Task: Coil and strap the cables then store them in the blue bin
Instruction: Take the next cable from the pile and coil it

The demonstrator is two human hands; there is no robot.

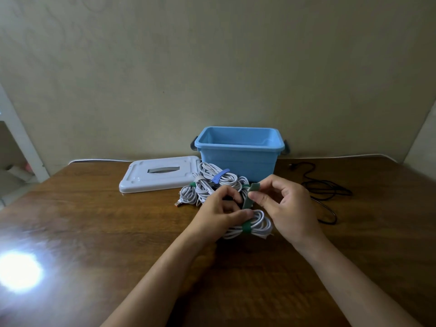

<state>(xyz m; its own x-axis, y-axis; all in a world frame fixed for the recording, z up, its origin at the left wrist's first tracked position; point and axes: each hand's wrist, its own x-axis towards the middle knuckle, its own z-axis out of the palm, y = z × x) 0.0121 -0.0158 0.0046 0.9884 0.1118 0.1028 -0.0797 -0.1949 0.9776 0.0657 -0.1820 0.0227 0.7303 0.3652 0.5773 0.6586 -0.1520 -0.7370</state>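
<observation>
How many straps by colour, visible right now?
Green straps: 3, one pulled by the right hand on the coil the left hand holds, one on that coil's near side, one in the pile
Blue strap: 1
Total: 4

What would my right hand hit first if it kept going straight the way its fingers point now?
Your right hand, pinching the green strap, points leftward toward your left hand. It would probably meet that hand's fingers first, though depth is hard to judge from one view.
</observation>
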